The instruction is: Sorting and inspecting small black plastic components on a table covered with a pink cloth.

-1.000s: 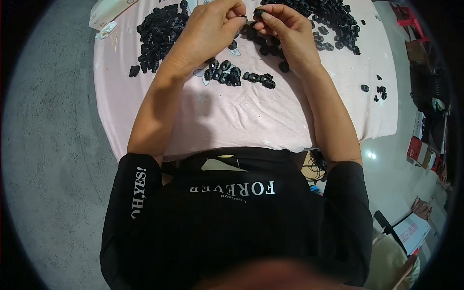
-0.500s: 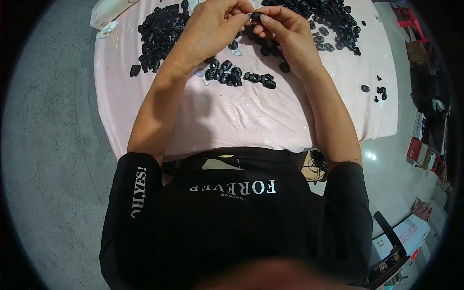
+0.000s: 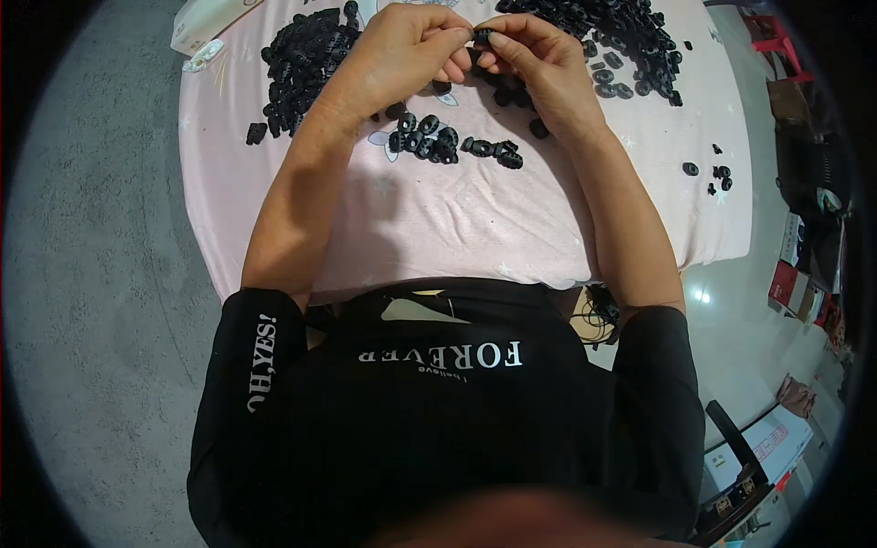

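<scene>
Both hands meet at the far edge of the view around a small black plastic cord lock (image 3: 483, 37). My right hand (image 3: 545, 68) pinches it between thumb and forefinger. My left hand (image 3: 408, 47) is closed too, its thumb and forefinger pressed together at the piece's left end; the fingers partly hide it. Below the hands, a small cluster of black cord locks (image 3: 425, 139) lies on the pink cloth (image 3: 466, 219), with a short row of cord locks (image 3: 493, 151) just to its right. More dark pieces (image 3: 512, 95) lie beneath the right hand.
A big heap of black pieces (image 3: 306, 68) sits left of my left forearm, and another black heap (image 3: 630, 41) spreads at the far right. Several loose pieces (image 3: 722, 172) lie near the table's right edge. A white box (image 3: 206, 23) stands at the far left corner.
The left hand has shifted slightly downward, and its fingers have spread a little below the thumb. The cord lock has turned a bit between the fingertips. The piles look unchanged.
</scene>
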`<state>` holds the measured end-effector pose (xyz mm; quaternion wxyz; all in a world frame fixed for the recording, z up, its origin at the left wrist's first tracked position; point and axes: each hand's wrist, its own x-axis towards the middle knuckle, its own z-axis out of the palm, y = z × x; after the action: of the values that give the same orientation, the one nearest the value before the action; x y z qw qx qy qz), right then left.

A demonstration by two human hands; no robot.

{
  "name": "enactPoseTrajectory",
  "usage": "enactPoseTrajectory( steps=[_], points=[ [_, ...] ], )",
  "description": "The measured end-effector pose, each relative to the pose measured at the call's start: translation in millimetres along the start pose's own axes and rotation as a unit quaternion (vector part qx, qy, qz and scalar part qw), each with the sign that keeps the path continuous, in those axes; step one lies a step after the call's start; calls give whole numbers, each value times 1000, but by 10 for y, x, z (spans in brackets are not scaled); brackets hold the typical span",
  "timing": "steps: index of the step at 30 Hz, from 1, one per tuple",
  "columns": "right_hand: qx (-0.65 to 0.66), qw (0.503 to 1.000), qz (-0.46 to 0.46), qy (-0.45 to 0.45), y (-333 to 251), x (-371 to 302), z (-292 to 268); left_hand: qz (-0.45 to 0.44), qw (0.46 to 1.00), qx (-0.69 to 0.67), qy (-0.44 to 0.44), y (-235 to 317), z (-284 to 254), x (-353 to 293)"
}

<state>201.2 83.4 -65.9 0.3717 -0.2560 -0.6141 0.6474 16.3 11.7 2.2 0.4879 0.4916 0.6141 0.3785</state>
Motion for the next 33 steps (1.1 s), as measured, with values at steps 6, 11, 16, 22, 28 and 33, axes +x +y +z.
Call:
enactPoseTrajectory(
  steps=[6,11,16,22,28,33],
  points=[
    [4,1000,8,3,-32,-5,15,3,1000,9,-27,-37,-11,-2],
    [-17,1000,10,15,-53,-22,19,58,998,12,-23,8,18,-58],
    [-7,1000,7,7,-41,-15,-1,56,990,131,11,140,57,-102],
    [11,1000,11,3,-25,1,-10,74,990,119,24,147,84,-125],
    [14,1000,-2,4,6,17,-38,154,978,132,55,59,138,-94],
    [22,1000,-9,19,31,2,-8,200,955,180,125,36,250,-77]
  ],
)
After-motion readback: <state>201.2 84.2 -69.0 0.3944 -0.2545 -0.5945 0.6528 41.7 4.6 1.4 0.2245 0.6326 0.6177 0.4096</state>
